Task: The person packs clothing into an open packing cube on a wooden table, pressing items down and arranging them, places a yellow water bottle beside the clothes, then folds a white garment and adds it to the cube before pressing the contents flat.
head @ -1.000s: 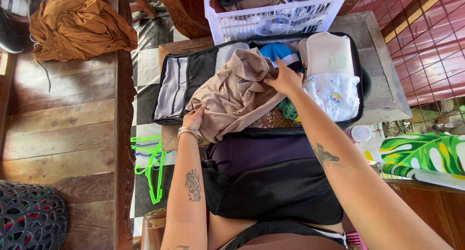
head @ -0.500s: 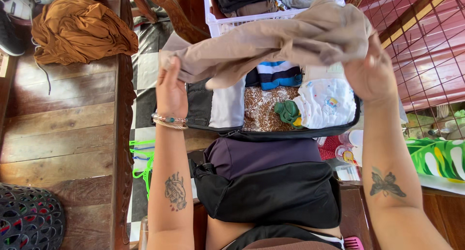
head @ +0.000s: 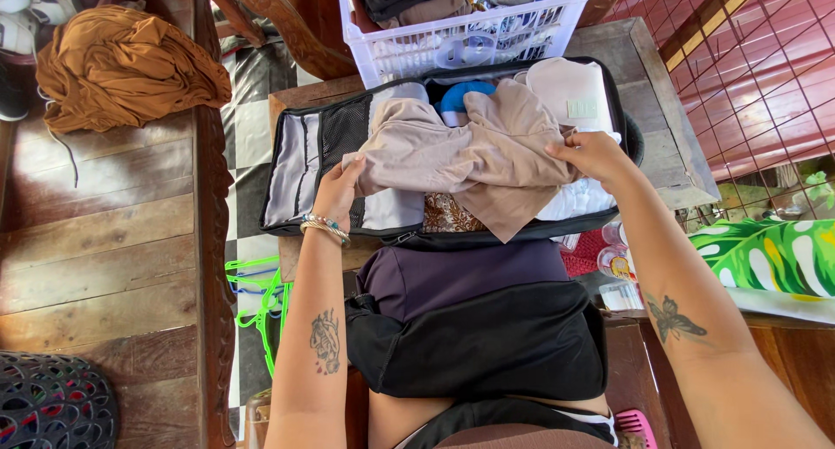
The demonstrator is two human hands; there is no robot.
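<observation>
Left hand (head: 335, 188) is pinching the left edge of the beige garment (head: 461, 153), fingers closed on the cloth, bracelets at the wrist. Right hand (head: 596, 153) is gripping the garment's right edge, thumb and fingers pressed together on the fabric. Garment is lying crumpled across the open black suitcase (head: 296, 166), stretched between both hands and covering most of the packed side. Under and around it: blue item (head: 461, 97) toward the far edge, pale pink pouch (head: 570, 92) at the far right corner, patterned brown cloth (head: 448, 212) showing at the near edge. Suitcase is sitting on a wooden table (head: 661, 110), mesh-lined lid section lying open on the left. White laundry basket (head: 470, 40) full of clothes is touching the suitcase's far side. Near side: dark purple and black folded bag (head: 478, 327), just beside the suitcase. Off to the left: orange-brown cloth (head: 122, 62) heaped on a wooden bench, green hangers (head: 261, 301) on the checkered floor.
</observation>
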